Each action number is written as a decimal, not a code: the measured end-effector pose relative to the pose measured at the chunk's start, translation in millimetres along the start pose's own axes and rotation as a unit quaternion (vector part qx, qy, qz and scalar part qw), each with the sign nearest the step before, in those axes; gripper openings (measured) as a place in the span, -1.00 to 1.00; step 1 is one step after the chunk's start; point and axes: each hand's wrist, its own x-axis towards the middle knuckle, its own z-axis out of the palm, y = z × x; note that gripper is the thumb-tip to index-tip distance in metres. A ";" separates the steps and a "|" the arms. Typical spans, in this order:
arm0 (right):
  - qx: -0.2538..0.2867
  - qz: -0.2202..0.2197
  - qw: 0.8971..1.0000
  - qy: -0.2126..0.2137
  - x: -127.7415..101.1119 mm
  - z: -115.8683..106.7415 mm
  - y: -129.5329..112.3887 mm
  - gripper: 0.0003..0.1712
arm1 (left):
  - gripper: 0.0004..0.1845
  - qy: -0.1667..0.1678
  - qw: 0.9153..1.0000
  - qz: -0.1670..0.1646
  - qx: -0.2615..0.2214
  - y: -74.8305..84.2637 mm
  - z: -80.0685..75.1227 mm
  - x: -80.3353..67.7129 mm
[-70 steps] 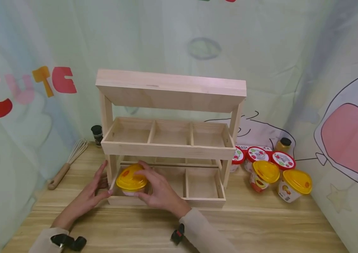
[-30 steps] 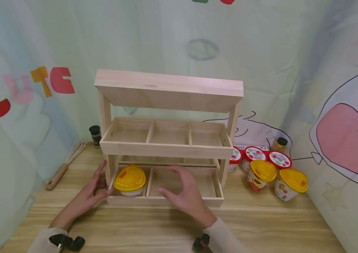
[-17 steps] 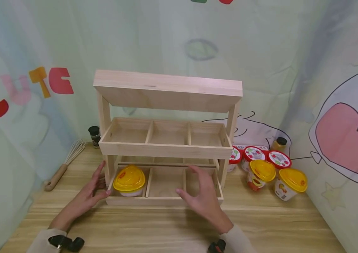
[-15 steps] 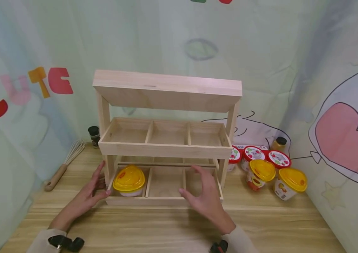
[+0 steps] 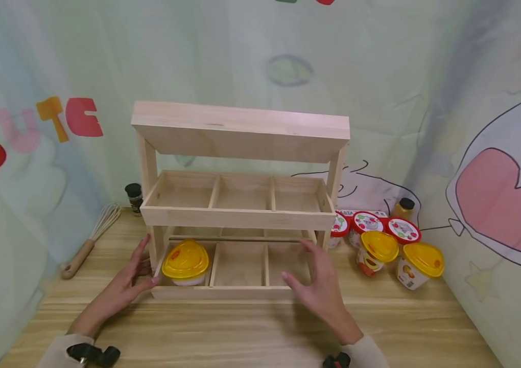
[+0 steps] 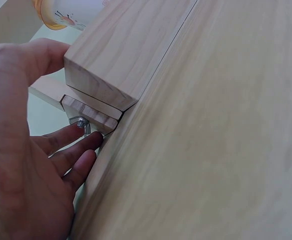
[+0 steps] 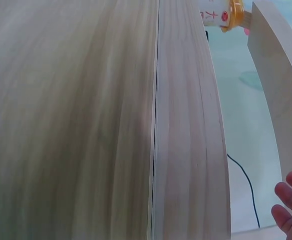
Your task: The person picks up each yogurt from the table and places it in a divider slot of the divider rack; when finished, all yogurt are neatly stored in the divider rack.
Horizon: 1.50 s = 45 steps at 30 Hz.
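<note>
A two-tier wooden rack [image 5: 242,220] stands on the table, each tray divided into three compartments. In the lower tray's left compartment sits a white tub with a yellow lid [image 5: 187,260]. My left hand [image 5: 124,283] touches the tray's left front corner with its thumb, its other fingers lying along the rack's left side. The left wrist view has those fingers beside a wing nut [image 6: 80,121]. Over the right compartment hovers my right hand [image 5: 322,289], thumb and fingers spread, holding nothing. Part of that hand is cut off in the right wrist view.
Right of the rack stand an avocado-print cup with a yellow lid [image 5: 379,250] and a second yellow-lidded tub [image 5: 419,266]. Behind them are red-lidded cups [image 5: 366,223] and a small black-capped jar [image 5: 404,207]. At left lie a whisk [image 5: 90,240] and a pepper jar [image 5: 134,198].
My right hand has let go of the yellow-lidded tub in the left compartment and moved right across the lower tray. The left hand stays at the rack's left corner.
</note>
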 end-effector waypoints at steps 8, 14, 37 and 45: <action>-0.012 0.032 0.999 0.016 -2.3 -14.5 8.7 -0.08 | 0.22 -0.001 1.000 0.001 -0.002 -0.6 -0.7 -1.3; -0.037 0.043 0.998 0.031 -3.1 -25.7 18.0 -0.09 | 0.22 -0.002 1.000 -0.002 -0.003 -1.2 0.0 -0.9; -0.090 0.125 0.985 0.081 -5.6 -66.2 54.4 -0.27 | 0.22 -0.004 1.000 -0.016 0.004 3.7 -2.2 -1.0; -0.121 0.180 0.972 0.093 -6.7 -79.6 65.5 -0.34 | 0.21 -0.003 1.000 -0.011 0.001 5.0 -0.1 -0.3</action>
